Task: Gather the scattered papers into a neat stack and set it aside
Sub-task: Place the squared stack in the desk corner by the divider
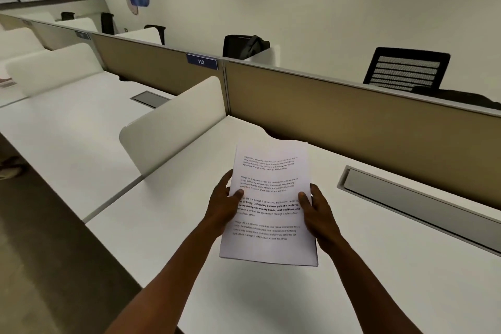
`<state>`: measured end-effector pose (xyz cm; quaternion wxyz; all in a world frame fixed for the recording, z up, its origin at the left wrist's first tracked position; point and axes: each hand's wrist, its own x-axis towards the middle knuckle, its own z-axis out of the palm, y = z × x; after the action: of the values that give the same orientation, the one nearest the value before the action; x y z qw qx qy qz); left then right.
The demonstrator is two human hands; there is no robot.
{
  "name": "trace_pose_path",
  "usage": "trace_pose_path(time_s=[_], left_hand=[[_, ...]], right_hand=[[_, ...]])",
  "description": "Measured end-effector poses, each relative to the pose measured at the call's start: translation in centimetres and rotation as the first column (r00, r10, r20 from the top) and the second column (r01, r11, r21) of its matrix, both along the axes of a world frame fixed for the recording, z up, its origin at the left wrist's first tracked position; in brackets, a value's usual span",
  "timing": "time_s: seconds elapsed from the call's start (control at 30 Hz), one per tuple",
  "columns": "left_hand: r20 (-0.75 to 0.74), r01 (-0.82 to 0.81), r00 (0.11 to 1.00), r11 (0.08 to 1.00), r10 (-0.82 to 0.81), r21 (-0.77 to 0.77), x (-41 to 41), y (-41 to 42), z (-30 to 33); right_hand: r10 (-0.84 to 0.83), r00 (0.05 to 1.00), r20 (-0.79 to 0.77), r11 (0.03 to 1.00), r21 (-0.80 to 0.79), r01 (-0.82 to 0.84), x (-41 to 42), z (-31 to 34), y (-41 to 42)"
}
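Overhead, a head-worn camera looks down at a person's two forearms reaching over a white desk point(379, 266). At far left sits a neighbouring desk with a rounded white divider panel point(173, 122) between the two.

Moving right, the left hand point(222, 206) grips the left edge of the paper stack point(271, 206), thumb pressed on the printed top sheet and fingers curled out of sight underneath. The stack is held just above the desk, its sheets squared together, with no loose pages visible on the surface.

Further right, the right hand point(317, 214) pinches the opposite edge the same way, thumb on top.

Beyond it lies a grey cable tray point(406, 198) below a tan partition point(352, 106).

Likely risk: a loosened grip while lowering could let sheets slide and fan out, or the stack could land on the tray's edge.
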<state>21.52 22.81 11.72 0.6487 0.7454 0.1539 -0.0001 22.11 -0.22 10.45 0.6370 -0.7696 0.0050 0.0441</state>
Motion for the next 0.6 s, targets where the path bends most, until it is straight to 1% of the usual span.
trace_pose_path(time_s=[0.1,0.23,0.33,0.43,0.53,0.6], left_hand=[[-0.082,0.07,0.994,0.997,-0.071,-0.012,2.5,2.2,-0.8],[-0.167,0.105,0.98,0.994,-0.107,-0.018,6.1,6.1,-2.4],[-0.192,0.102,0.976,0.995,-0.102,-0.01,8.7,9.2,-3.4],[-0.203,0.09,0.976,0.996,-0.084,0.018,11.6,12.3,-4.2],[-0.183,0.115,0.978,0.991,-0.1,0.075,15.0,15.5,-4.7],[-0.164,0.137,0.98,0.98,-0.113,0.145,17.8,17.4,-4.5]], right_hand=[[0.007,1.0,0.01,0.999,-0.05,-0.006,1.7,-0.2,2.6],[0.024,1.0,-0.016,0.996,-0.081,-0.025,4.5,-1.0,6.0],[0.007,0.999,-0.049,0.997,-0.075,-0.01,7.1,-1.8,8.9],[-0.049,0.995,-0.084,0.998,-0.05,0.045,10.1,-2.9,12.1],[-0.112,0.981,-0.157,0.994,-0.001,0.113,13.0,-4.0,15.8],[-0.162,0.964,-0.209,0.983,0.05,0.176,14.9,-4.7,18.2]])
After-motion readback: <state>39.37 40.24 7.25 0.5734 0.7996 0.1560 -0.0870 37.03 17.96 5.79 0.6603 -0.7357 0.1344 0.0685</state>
